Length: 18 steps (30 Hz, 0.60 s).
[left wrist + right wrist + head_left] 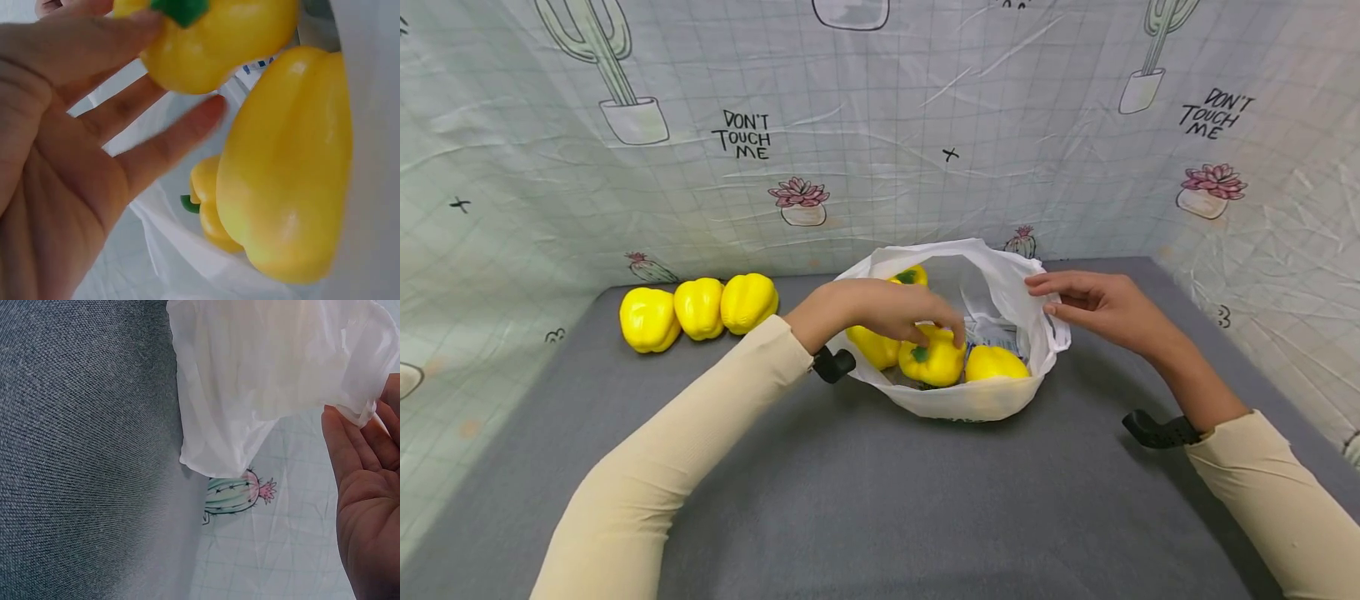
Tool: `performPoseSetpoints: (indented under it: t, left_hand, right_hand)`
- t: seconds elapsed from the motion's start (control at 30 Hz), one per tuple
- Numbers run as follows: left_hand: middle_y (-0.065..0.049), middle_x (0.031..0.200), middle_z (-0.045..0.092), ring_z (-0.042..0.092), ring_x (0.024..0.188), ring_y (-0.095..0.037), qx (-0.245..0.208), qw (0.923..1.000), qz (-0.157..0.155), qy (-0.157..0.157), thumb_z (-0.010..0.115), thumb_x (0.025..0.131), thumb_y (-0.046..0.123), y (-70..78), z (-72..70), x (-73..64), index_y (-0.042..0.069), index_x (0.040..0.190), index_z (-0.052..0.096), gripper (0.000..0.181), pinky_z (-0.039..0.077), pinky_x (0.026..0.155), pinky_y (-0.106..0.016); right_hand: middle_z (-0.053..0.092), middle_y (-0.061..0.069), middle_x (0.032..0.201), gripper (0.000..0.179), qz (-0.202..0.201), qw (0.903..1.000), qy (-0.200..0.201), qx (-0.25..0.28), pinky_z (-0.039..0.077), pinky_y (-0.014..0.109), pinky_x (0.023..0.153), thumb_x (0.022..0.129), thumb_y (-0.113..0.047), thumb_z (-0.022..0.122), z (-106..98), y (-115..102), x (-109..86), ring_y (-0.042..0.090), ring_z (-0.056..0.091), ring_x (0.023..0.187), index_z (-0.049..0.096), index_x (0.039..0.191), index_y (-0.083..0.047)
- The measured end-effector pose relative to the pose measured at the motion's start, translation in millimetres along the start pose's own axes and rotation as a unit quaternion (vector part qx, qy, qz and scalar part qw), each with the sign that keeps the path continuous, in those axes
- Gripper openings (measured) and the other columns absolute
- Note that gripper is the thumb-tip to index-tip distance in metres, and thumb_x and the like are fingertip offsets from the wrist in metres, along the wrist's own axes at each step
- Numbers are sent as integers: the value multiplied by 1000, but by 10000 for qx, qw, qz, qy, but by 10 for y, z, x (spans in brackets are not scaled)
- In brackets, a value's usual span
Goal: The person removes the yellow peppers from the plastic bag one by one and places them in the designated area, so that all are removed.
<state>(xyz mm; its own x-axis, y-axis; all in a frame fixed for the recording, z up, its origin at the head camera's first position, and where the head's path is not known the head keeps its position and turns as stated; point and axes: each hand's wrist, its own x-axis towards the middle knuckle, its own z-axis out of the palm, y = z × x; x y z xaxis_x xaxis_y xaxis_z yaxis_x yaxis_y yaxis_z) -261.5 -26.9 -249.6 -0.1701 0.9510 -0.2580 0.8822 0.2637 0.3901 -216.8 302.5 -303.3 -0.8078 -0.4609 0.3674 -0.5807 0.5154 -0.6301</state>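
Observation:
A white plastic bag [977, 404] stands open-mouthed on the grey table with several yellow bell peppers inside. My left hand [895, 308] reaches in over its near left rim and holds a yellow bell pepper [934, 358] with a green stem. In the left wrist view, the thumb lies by the stem of that pepper and the other fingers spread below it. Beside it in the bag lies a larger-looking pepper [287, 169], a smaller-looking one [212, 206] behind. My right hand [1101, 308] pinches the bag's right rim between thumb and fingers.
Three yellow bell peppers [698, 308] sit in a row at the table's back left. Behind the grey table [880, 500] hangs a cactus-print sheet [880, 167], which also closes off both sides. Some printed packaging [992, 333] shows within the bag.

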Motion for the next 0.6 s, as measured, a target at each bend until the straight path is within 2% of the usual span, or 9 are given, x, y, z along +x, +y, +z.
performPoseSetpoints:
  t: [0.07,0.13,0.23,0.3,0.4,0.47,0.6]
  left_hand:
    - [-1,116,61,56,122,-15,82,9997,77,225,64,98,1,-22,-10,21,9,116,61,20,43,108,-25]
    - [-3,105,59,58,110,-15,187,9985,144,495,63,98,0,-43,-14,42,6,104,61,9,47,100,-24]
    - [-3,97,60,56,95,-15,463,9948,114,898,60,99,-4,-78,-12,73,6,94,64,12,49,90,-26]
    - [-3,97,63,55,90,-16,543,9927,-14,1080,57,100,-3,-82,-12,84,6,95,68,16,49,85,-28]
    - [-2,104,68,57,92,-15,482,9918,-327,1134,54,102,7,-69,-16,90,8,104,70,17,48,87,-27]
    - [-1,109,68,57,94,-16,393,9924,-551,1028,60,102,20,-56,-20,93,9,110,69,16,47,88,-28]
    - [-2,117,64,54,99,-18,279,9928,-854,792,77,92,34,-58,-14,135,8,119,62,41,46,91,-29]
  right_hand:
    - [65,3,137,32,2,10000,-8,-1,48,9,88,98,-2,66,8,7,1,-4,58,119,71,128,-10]
    - [65,2,137,32,9,10000,-9,-7,48,9,89,98,-2,66,14,11,4,-4,58,119,71,128,-11]
    - [65,1,137,31,37,10000,-10,-41,47,8,89,98,-3,66,21,11,5,-4,58,119,71,128,-12]
    - [65,2,136,31,33,10000,-2,-63,47,8,89,98,-3,66,23,11,3,-3,58,117,71,127,-12]
    - [65,2,136,32,-10,10000,0,-84,47,8,88,97,-2,66,20,18,1,-3,58,116,71,127,-10]
    - [65,2,136,32,-19,10000,9,-84,47,8,86,97,-2,66,16,18,-2,-3,58,113,71,128,-10]
    - [65,2,136,32,-33,10000,27,-76,47,9,83,97,-1,67,10,22,-7,-1,60,108,71,128,-10]
